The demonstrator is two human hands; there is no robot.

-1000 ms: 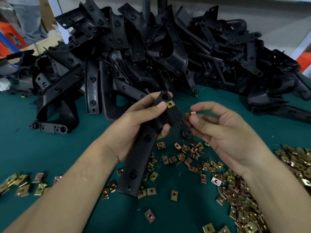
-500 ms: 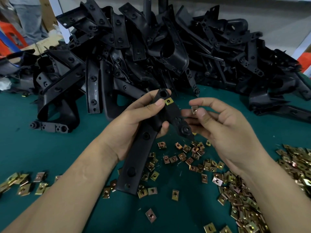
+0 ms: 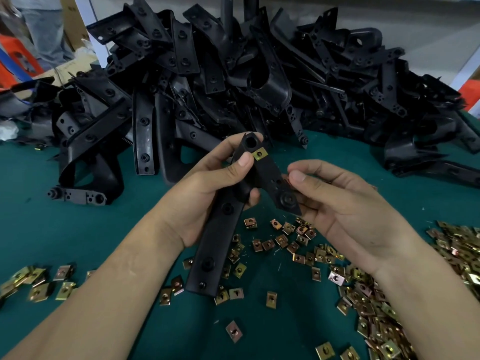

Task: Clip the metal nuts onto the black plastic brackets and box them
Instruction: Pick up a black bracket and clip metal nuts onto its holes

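We see L hand point(image 3: 207, 193) wrapped round black bracket point(image 3: 220, 229), held above green table point(image 3: 78, 229); one nut point(image 3: 260, 154) clipped near its top end. R hand point(image 3: 345, 203) thumb + forefinger pinch what looks like another nut point(image 3: 287, 181) against bracket's edge, mostly hidden. Loose nuts point(image 3: 298, 245) lie below; bracket pile point(image 3: 233, 74) behind.

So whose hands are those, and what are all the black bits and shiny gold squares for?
There is no machine here, only a person working. The one picture comes from a camera worn on their head, looking down. The left hand grips a long black bracket, which already has one gold nut clipped near its top. The right hand pinches a second nut at the bracket's edge. Loose nuts lie scattered on the green table, and a big pile of brackets waits behind.
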